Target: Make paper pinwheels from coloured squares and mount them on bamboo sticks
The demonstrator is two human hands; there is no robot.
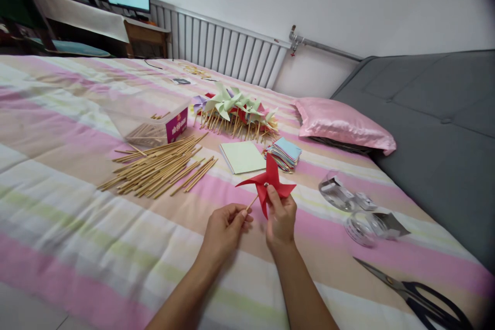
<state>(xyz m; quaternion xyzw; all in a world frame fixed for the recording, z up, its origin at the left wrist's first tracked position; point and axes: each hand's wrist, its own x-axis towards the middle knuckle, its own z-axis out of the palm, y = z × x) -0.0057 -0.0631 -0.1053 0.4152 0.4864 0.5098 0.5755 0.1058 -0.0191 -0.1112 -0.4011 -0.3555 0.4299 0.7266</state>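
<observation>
- Red paper pinwheel [273,178]: held between the two hands above the striped bedspread [96,247], its blades spread and a small pin head [266,184] at its centre
- Left hand [226,229]: thumb and forefinger pinch the lower part of a thin wooden stick [252,202], the other fingers curled; the stick slants up to the pinwheel, where its upper end is hidden
- Right hand [282,219]: thumb pressed on the front of the pinwheel beside the pin head, fingers behind the paper; whether they also touch the stick cannot be told
- Step in hand, as judged: fastening or adjusting the pinwheel on its stick at the central pin
- Next move, as judged: calls for a steady left pinch and light right-hand pressure, so that the pin seats without creasing the blades
- Beyond the hands: pale green square paper [243,157] in a stack, beside a pile of small coloured papers [288,150]; loose wooden sticks [154,167] lie near a clear plastic box [180,126]; stick-mounted pinwheels [232,103] are grouped behind
- Right side: clear round containers [359,229] and, nearer the viewer, black-handled scissors [394,283], untouched
</observation>
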